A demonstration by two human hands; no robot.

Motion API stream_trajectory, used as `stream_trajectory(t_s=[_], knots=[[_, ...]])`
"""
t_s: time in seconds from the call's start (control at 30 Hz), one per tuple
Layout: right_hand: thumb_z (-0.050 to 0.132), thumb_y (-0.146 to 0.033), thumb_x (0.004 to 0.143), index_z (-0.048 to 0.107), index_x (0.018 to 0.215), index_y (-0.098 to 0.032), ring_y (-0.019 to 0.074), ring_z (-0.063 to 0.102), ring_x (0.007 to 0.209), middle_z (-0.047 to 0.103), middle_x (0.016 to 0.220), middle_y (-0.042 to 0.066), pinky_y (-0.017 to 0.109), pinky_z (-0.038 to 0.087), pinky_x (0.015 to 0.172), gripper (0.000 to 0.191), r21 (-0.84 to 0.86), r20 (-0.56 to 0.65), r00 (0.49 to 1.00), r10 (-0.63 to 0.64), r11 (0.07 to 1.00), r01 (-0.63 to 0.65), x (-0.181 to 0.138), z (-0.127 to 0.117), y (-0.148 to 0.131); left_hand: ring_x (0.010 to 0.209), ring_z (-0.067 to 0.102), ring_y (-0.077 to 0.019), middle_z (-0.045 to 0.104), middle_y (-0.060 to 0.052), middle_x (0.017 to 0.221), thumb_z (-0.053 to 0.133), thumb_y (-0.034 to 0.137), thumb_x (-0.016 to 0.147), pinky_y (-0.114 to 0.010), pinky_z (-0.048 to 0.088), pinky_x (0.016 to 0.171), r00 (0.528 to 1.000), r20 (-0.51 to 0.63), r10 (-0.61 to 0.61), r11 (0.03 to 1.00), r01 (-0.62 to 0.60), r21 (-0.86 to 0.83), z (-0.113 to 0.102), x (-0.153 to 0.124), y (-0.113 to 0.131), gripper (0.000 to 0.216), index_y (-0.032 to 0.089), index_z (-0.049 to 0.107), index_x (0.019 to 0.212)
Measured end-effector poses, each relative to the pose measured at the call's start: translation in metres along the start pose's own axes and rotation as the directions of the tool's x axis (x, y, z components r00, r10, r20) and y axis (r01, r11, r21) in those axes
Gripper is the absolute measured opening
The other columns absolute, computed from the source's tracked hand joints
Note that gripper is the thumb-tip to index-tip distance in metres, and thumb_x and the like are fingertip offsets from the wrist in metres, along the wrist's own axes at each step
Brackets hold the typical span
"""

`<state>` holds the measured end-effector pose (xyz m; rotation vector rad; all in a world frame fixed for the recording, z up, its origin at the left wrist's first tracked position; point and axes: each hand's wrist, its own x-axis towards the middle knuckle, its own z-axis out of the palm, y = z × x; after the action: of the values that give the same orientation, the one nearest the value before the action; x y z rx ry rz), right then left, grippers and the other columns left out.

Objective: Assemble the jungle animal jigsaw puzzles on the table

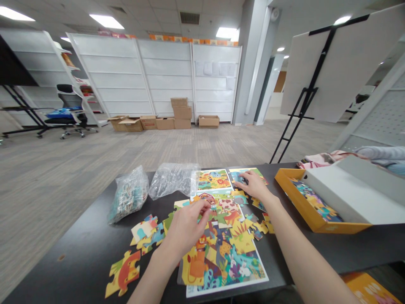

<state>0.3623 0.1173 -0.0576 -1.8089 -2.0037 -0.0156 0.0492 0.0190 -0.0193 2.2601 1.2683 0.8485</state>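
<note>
My left hand (190, 221) hovers over the jigsaw pieces at the middle of the table, fingers bent and thumb apart from them, with nothing visible in it. Farther back, my right hand (255, 185) reaches over a blue puzzle piece (238, 177), thumb and fingers spread around it; whether they touch it is hard to tell. Beneath both hands lies a picture sheet (243, 276) with animals, partly covered by loose pieces. A yellow piece cluster (242, 240) rests on its right side. Beside my left wrist are more puzzle pieces (147, 232) and an orange-red animal piece (125, 272).
A clear bag (129, 194) full of pieces and a crumpled plastic wrapper (172, 181) sit at the back left. On the right stands an orange box (344, 228) with a white inside and pieces in it. A small picture card (213, 179) lies at the table's back.
</note>
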Motion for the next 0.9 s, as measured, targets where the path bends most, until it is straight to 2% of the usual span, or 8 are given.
stream_trajectory(t_s=[0.23, 0.9], knots=[[0.059, -0.052, 0.091, 0.071, 0.12, -0.022, 0.0323, 0.057, 0.117, 0.062, 0.125, 0.015, 0.044, 0.04, 0.106, 0.044, -0.04, 0.047, 0.999, -0.026, 0.999, 0.028, -0.0002, -0.0009, -0.0047, 0.091, 0.074, -0.0225, 0.077, -0.002, 0.099, 0.05, 0.03, 0.096, -0.03, 0.054, 0.077, 1.0, 0.017, -0.011, 1.0, 0.011, 0.022, -0.0019, 0.0005, 0.0027, 0.015, 0.026, 0.064, 0.1], [0.057, -0.052, 0.092, 0.07, 0.121, -0.019, 0.0318, 0.056, 0.119, 0.063, 0.127, 0.015, 0.042, 0.04, 0.105, 0.045, -0.073, 0.071, 0.997, -0.018, 0.997, 0.023, -0.0006, 0.0018, -0.0016, 0.092, 0.072, -0.0204, 0.076, 0.001, 0.1, 0.049, 0.03, 0.097, -0.029, 0.048, 0.076, 0.997, 0.07, -0.032, 0.996, 0.026, 0.086, -0.0074, 0.0006, 0.0078, 0.016, 0.026, 0.064, 0.097]])
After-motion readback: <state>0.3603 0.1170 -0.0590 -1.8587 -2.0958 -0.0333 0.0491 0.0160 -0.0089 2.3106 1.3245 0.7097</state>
